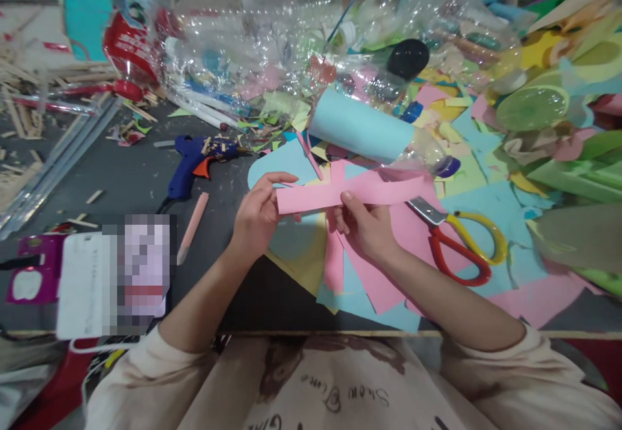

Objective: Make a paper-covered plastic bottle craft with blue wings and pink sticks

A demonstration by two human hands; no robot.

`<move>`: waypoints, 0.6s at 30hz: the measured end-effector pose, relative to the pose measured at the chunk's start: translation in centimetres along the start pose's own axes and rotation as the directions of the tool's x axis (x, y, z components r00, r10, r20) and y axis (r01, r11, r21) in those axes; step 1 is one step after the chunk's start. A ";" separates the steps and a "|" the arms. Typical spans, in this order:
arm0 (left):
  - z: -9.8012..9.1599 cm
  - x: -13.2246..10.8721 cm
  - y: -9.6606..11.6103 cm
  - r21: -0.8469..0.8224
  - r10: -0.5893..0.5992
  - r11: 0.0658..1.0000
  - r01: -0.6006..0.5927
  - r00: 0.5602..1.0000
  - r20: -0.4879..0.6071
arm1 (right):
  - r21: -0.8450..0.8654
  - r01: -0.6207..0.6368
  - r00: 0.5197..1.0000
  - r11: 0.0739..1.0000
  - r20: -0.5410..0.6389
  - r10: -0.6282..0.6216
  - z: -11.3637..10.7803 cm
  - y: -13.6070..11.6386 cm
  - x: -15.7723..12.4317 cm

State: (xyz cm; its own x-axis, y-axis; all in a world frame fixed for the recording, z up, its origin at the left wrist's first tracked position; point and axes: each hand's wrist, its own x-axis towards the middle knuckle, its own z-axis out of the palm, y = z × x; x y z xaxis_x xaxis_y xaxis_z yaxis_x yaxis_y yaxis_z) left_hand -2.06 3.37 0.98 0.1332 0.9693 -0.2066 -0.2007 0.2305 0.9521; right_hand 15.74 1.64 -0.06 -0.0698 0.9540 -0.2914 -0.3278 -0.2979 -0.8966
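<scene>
Two pink paper strips (308, 199) cross each other in front of me, one running left to right and the other up and down. My left hand (260, 210) holds the left end of the sideways strip, its fingers partly behind the paper. At the crossing, my right hand (367, 219) pinches the strips with the thumb on top. Larger pink paper (389, 268) lies beneath, over blue sheets. Scissors (437, 223) with red and yellow handles rest beside my right forearm. A bottle wrapped in blue paper (362, 125) lies just beyond my hands.
A blue glue gun (187, 168) and a glue stick (194, 226) are at the left. Clear plastic bottles (218, 48) fill the back. Coloured paper scraps (486, 138) cover the right side. A phone (146, 268) lies near the front left edge.
</scene>
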 end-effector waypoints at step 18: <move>1.4 -0.9 -1.4 0.142 0.118 0.978 -0.152 0.968 0.221 | -0.292 -0.006 0.995 0.956 0.092 0.034 -0.2 0.8 -0.3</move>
State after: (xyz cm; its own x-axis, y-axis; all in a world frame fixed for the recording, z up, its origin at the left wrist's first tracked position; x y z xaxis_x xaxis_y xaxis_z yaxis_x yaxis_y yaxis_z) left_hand -0.51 2.05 0.16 0.3195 0.9468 -0.0380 -0.0784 0.0664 0.9947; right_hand 15.65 1.14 -0.79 -0.1667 0.9425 -0.2897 -0.0380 -0.2998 -0.9533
